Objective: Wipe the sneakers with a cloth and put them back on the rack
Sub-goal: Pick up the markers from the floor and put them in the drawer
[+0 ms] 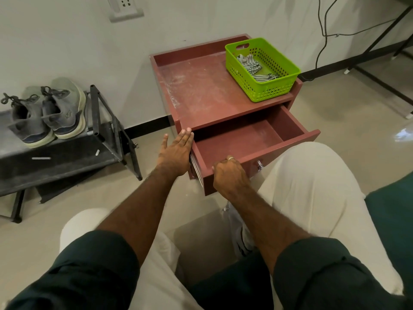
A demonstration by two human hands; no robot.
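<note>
Gripping the front of an open drawer [245, 139] with the right hand [230, 173]; the left hand [176, 151] lies flat against the cabinet [201, 90] side.

Right fingers curl over the drawer front; left fingers are straight, holding nothing. Drawer looks empty. The cloth [252, 66] sits in the green basket [263, 88], up and beyond the right hand; the sneakers [47, 113] rest on the rack [67, 157], well left of the left hand. Best to brace the cabinet, slide the drawer straight, then reach for the basket.
</note>
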